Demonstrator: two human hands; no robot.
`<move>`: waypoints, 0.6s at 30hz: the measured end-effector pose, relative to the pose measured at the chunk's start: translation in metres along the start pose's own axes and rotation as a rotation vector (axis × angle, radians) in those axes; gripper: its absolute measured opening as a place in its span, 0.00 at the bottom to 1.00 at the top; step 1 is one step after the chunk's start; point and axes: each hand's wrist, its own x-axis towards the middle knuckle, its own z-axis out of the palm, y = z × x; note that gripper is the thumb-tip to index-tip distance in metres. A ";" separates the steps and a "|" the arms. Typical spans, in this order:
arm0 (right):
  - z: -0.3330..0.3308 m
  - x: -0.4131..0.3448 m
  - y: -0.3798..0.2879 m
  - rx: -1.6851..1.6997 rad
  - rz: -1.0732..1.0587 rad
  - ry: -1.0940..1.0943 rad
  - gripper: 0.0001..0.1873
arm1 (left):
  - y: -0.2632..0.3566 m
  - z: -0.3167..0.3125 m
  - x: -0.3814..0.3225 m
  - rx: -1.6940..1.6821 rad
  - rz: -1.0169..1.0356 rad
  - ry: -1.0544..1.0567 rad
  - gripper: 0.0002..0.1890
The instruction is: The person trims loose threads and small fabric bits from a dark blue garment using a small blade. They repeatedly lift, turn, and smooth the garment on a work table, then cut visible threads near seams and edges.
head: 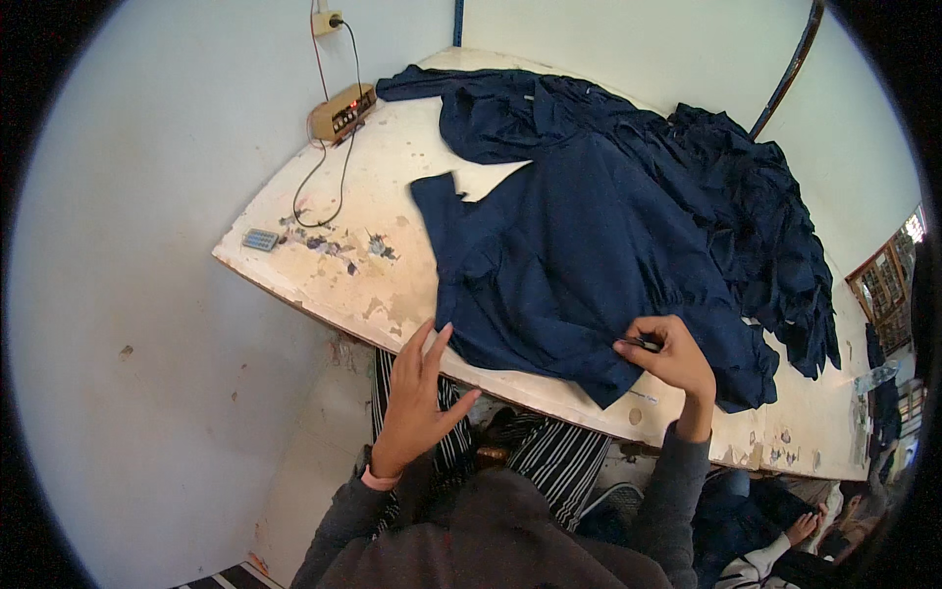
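Note:
A navy blue cloth garment point(559, 243) lies spread over the white tabletop, with creases and a gathered part near its right side. My left hand point(423, 397) is at the table's front edge, fingers apart and holding nothing; its fingertips are beside the garment's lower left edge. Whether they touch the cloth I cannot tell. Over the garment's lower right part, my right hand point(673, 353) grips a small dark tool point(639, 343), mostly hidden by the fingers. It could be thread snips, but too little shows to settle it.
More navy garments point(751, 191) lie heaped along the back and right. A box-shaped radio point(344, 113), its cable, and a small remote control point(260, 239) are at the left. The worn table point(353, 309) meets a wall. Another person's hand point(802, 526) shows at lower right.

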 end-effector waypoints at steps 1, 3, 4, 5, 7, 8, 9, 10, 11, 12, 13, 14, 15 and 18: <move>0.001 -0.010 0.009 -0.094 0.045 0.059 0.13 | 0.003 0.003 0.004 -0.021 0.020 -0.018 0.45; 0.001 -0.028 0.026 -0.173 0.131 0.122 0.13 | 0.004 0.010 0.014 -0.081 0.036 -0.014 0.46; 0.001 -0.037 0.035 -0.159 0.173 0.126 0.13 | 0.002 0.015 0.020 -0.119 0.033 0.009 0.46; 0.003 -0.043 0.042 -0.137 0.207 0.133 0.14 | 0.000 0.017 0.027 -0.146 0.031 0.034 0.46; 0.012 -0.051 0.054 -0.133 0.180 0.124 0.15 | -0.007 0.020 0.052 -0.180 0.021 0.147 0.42; 0.019 -0.051 0.065 -0.135 0.154 0.112 0.15 | -0.013 0.021 0.066 -0.191 -0.013 0.190 0.40; 0.019 -0.054 0.071 -0.150 0.140 0.105 0.15 | -0.018 0.027 0.080 -0.219 -0.043 0.230 0.39; 0.022 -0.051 0.061 -0.158 0.145 0.083 0.15 | -0.021 0.028 0.091 -0.122 -0.059 0.274 0.35; 0.025 -0.048 0.062 -0.140 0.166 0.086 0.15 | -0.026 0.024 0.097 -0.085 -0.143 0.136 0.34; 0.027 -0.048 0.064 -0.128 0.191 0.096 0.15 | -0.030 0.020 0.103 -0.057 -0.220 -0.003 0.32; 0.028 -0.048 0.067 -0.114 0.215 0.105 0.15 | -0.033 0.015 0.107 -0.027 -0.298 -0.142 0.31; 0.029 -0.050 0.075 -0.120 0.237 0.135 0.14 | -0.038 0.015 0.109 -0.228 -0.482 -0.237 0.27; 0.028 -0.050 0.084 -0.124 0.241 0.202 0.13 | -0.044 0.015 0.107 -0.177 -0.382 -0.194 0.27; 0.027 -0.052 0.109 -0.168 0.295 0.371 0.12 | -0.073 0.031 0.088 0.078 -0.016 0.041 0.37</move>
